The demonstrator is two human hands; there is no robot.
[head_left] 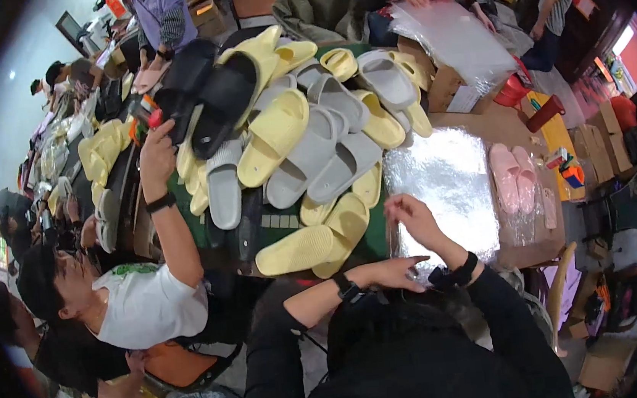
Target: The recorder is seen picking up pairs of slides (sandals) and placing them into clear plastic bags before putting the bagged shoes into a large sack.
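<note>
The counter [515,134] carries a large heap of foam slides [304,131] in yellow, grey and black, piled loosely at its centre, probably so that workers on every side can reach them. Beside the heap on the person's right lies a stack of clear plastic bags [447,179], flat and shiny, its near edge at the counter's front, within easy reach. A pink pair of slides [513,174] sits further right, already inside a clear bag (its mouth toward the near edge, as far as can be told).

The right hand [411,217] is raised over the near left corner of the stack, fingers curled in a loose pinch; whether the grip has hold of a bag's edge cannot be told. The left hand [396,272] lies flat and open at the stack's near edge, fingers pointing right, seemingly pressing the bags down.

A co-worker's hand [156,149] on the left reaches up to the black slides. A red cup [511,92] stands at the far right.
</note>
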